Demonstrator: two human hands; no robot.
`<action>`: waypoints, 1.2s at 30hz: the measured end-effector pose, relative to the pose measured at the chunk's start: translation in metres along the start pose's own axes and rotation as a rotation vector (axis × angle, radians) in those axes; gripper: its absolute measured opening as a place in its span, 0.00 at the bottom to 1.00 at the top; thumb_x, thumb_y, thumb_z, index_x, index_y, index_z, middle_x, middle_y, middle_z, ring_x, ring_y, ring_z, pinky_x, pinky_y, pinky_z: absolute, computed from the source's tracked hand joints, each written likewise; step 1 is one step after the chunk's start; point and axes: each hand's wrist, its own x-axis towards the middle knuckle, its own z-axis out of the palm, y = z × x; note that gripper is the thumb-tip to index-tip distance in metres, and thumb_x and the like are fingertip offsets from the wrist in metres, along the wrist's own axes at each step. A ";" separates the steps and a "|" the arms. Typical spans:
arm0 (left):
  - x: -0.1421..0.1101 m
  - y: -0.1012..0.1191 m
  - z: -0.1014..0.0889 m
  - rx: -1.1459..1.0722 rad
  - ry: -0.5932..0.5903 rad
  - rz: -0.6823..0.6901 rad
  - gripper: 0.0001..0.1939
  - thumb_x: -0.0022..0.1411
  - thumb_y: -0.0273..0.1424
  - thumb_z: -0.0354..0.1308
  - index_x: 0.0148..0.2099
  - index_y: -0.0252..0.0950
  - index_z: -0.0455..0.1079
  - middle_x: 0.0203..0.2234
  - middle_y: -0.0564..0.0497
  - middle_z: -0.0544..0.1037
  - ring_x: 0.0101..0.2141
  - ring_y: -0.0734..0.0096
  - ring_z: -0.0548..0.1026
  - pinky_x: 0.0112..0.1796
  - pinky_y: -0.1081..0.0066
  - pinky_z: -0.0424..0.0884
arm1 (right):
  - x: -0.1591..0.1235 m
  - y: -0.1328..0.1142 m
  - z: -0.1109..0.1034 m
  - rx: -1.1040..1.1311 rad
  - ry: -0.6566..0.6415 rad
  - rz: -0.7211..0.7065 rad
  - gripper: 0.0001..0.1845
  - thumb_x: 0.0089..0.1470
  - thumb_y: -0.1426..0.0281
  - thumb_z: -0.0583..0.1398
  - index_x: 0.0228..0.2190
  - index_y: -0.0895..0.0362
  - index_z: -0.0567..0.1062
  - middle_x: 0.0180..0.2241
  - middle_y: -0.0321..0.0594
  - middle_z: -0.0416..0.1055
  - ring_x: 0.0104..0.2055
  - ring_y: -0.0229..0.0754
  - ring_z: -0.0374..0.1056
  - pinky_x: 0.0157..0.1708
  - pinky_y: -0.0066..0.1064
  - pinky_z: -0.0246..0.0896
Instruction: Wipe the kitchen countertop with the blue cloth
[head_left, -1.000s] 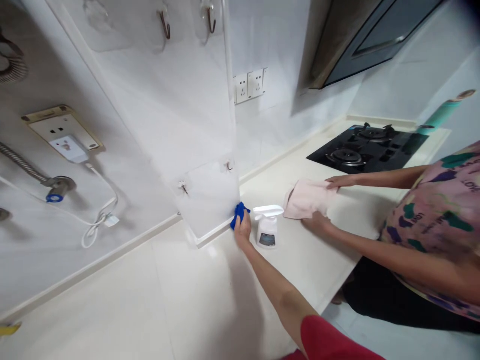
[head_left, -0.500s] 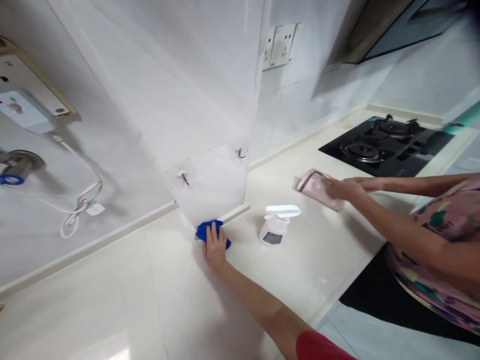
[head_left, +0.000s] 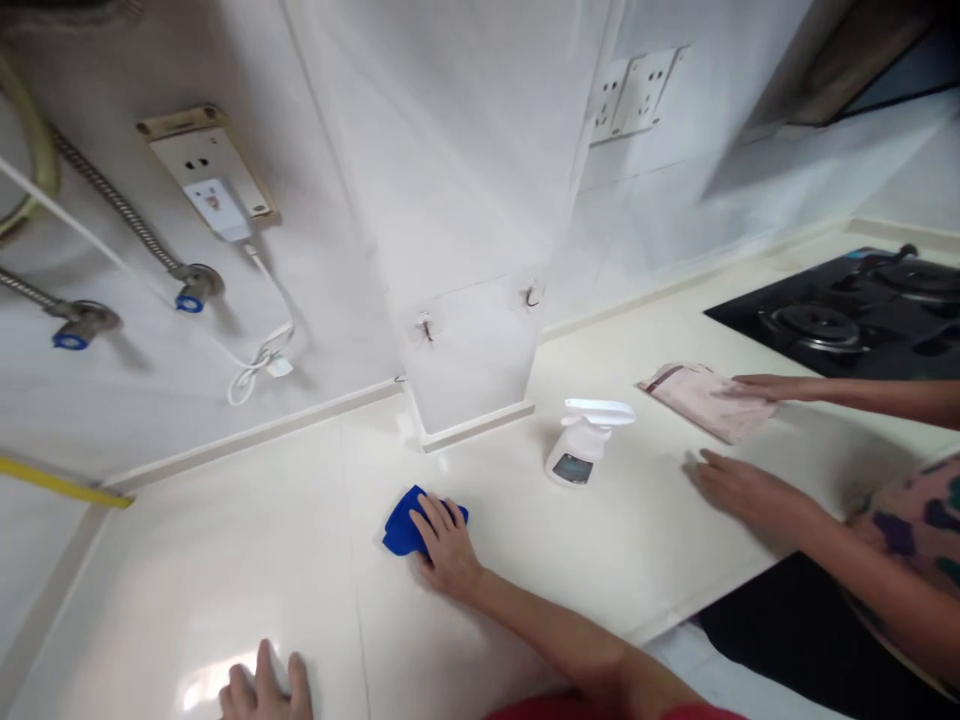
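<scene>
My right hand (head_left: pixel 448 548) presses a folded blue cloth (head_left: pixel 405 522) onto the white countertop (head_left: pixel 300 560), its fingers bent over the cloth's right half. Lower left, at the bottom edge of the view, my left hand (head_left: pixel 266 690) rests on the counter with fingers spread and nothing in it. To the right of the cloth, apart from my right hand, a white spray bottle (head_left: pixel 581 450) with a dark label stands upright. Just behind the cloth is the base of a boxed-out wall column (head_left: pixel 472 360).
At right a co-worker's hand (head_left: pixel 776 388) lies on a pale pink cloth (head_left: pixel 697 400); the other hand (head_left: pixel 739 485) hovers near the counter. A black gas hob (head_left: pixel 817 320) is beyond. A socket with plug (head_left: pixel 217 205), a bundled white cable (head_left: pixel 259 370) and valves (head_left: pixel 196 290) line the wall.
My right hand has drawn the blue cloth away from the column's base, nearer to me. My left hand has come into view. The co-worker's hands have parted, and one has left the pink cloth.
</scene>
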 end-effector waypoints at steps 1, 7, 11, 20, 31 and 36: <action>-0.002 0.002 -0.002 -0.004 0.003 -0.003 0.40 0.64 0.53 0.35 0.66 0.32 0.61 0.63 0.32 0.61 0.62 0.42 0.59 0.59 0.43 0.58 | -0.010 -0.001 -0.004 -0.020 0.011 0.027 0.43 0.50 0.66 0.60 0.66 0.60 0.57 0.69 0.55 0.49 0.71 0.63 0.42 0.66 0.62 0.38; -0.009 0.002 -0.003 -0.093 -0.005 -0.048 0.42 0.64 0.54 0.33 0.67 0.32 0.60 0.66 0.31 0.54 0.67 0.40 0.51 0.63 0.43 0.50 | -0.021 0.010 -0.013 -0.103 -0.032 -0.013 0.36 0.50 0.72 0.60 0.61 0.58 0.65 0.64 0.56 0.60 0.67 0.60 0.54 0.64 0.57 0.48; -0.009 -0.008 0.004 -0.167 -0.009 -0.037 0.40 0.64 0.53 0.36 0.65 0.31 0.64 0.66 0.32 0.56 0.67 0.39 0.50 0.63 0.42 0.50 | -0.003 0.018 -0.020 -0.035 -0.055 0.020 0.31 0.46 0.76 0.58 0.54 0.57 0.71 0.54 0.52 0.72 0.57 0.53 0.66 0.55 0.48 0.60; -0.043 0.033 0.014 -0.791 -0.170 0.197 0.28 0.66 0.47 0.42 0.56 0.39 0.72 0.60 0.49 0.71 0.62 0.61 0.66 0.64 0.61 0.61 | -0.059 0.024 -0.053 0.069 -0.092 -0.135 0.29 0.40 0.77 0.54 0.46 0.53 0.76 0.57 0.43 0.70 0.63 0.50 0.61 0.65 0.55 0.49; -0.001 0.180 0.047 -0.777 -0.319 0.512 0.31 0.63 0.40 0.49 0.63 0.26 0.63 0.56 0.33 0.71 0.63 0.48 0.62 0.63 0.47 0.58 | -0.074 0.034 -0.029 0.119 0.132 0.345 0.30 0.59 0.62 0.54 0.60 0.58 0.65 0.58 0.53 0.69 0.59 0.53 0.66 0.59 0.53 0.64; 0.003 0.191 0.038 -0.803 -0.352 0.633 0.17 0.61 0.38 0.51 0.45 0.35 0.73 0.40 0.41 0.76 0.45 0.55 0.75 0.52 0.49 0.70 | -0.067 0.042 -0.033 0.181 0.060 0.385 0.35 0.55 0.61 0.57 0.62 0.59 0.62 0.61 0.54 0.66 0.62 0.54 0.64 0.59 0.52 0.63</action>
